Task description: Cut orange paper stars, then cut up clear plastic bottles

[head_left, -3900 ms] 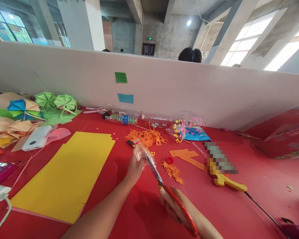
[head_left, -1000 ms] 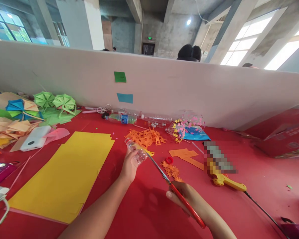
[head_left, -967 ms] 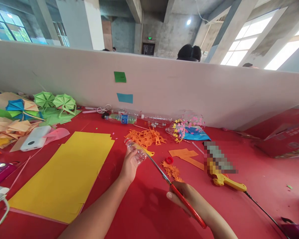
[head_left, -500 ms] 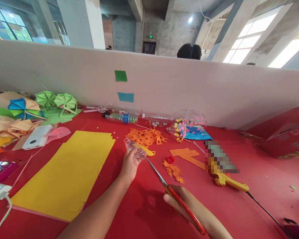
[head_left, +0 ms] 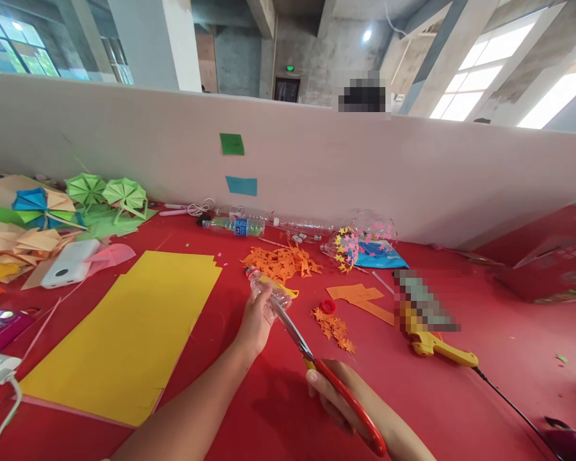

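My left hand (head_left: 256, 320) is closed around a clear plastic bottle piece (head_left: 279, 296), its neck pointing up and to the left. In my right hand (head_left: 333, 387) is a pair of scissors (head_left: 348, 400) with red handles. The blades reach up to the cut edge of the plastic, meeting it close to my left fingers. Whether the blade tips are inside or only against the bottle, I cannot tell. Just behind the bottle lies a yellow curved object (head_left: 288, 291), partly hidden. Orange paper stars (head_left: 288, 261) are heaped beyond it, and a smaller pile of stars (head_left: 336, 328) lies to the right.
Yellow paper sheets (head_left: 125, 333) cover the left of the red table. At right rests a yellow glue gun (head_left: 441, 349) with its cord. Plastic bottles (head_left: 254, 227) and a star-covered bottle piece (head_left: 343, 248) lie along the white partition (head_left: 317, 160). Folded paper umbrellas (head_left: 125, 192) stand far left.
The bottle piece has tilted and shifted slightly right in my left hand. My right hand has moved the scissors a little left, so the blades overlap the plastic more.
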The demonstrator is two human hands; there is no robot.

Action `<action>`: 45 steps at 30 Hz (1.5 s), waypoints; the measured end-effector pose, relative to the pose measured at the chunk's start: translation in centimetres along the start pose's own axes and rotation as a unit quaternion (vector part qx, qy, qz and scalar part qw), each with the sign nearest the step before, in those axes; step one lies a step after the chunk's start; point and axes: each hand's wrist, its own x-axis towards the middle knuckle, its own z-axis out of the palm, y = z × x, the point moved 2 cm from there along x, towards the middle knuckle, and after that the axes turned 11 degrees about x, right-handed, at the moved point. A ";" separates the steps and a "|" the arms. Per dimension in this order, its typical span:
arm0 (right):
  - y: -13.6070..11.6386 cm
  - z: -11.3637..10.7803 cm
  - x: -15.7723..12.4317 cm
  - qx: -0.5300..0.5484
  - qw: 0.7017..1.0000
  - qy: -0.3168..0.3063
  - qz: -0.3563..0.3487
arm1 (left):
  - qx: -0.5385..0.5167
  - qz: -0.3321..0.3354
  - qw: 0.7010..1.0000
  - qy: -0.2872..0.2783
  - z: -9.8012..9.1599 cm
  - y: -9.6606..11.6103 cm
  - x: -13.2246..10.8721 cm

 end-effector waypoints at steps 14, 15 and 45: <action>-0.2 0.2 0.1 0.028 1.000 -0.001 -0.002 | 0.033 0.005 0.999 -0.009 0.1 -0.2 0.0; -0.1 0.2 0.1 0.028 1.000 0.002 0.001 | 0.033 0.007 0.999 -0.009 0.1 -0.2 0.0; 0.6 0.2 0.7 0.005 0.999 0.041 0.033 | 0.078 0.052 0.995 0.019 -1.0 0.1 0.5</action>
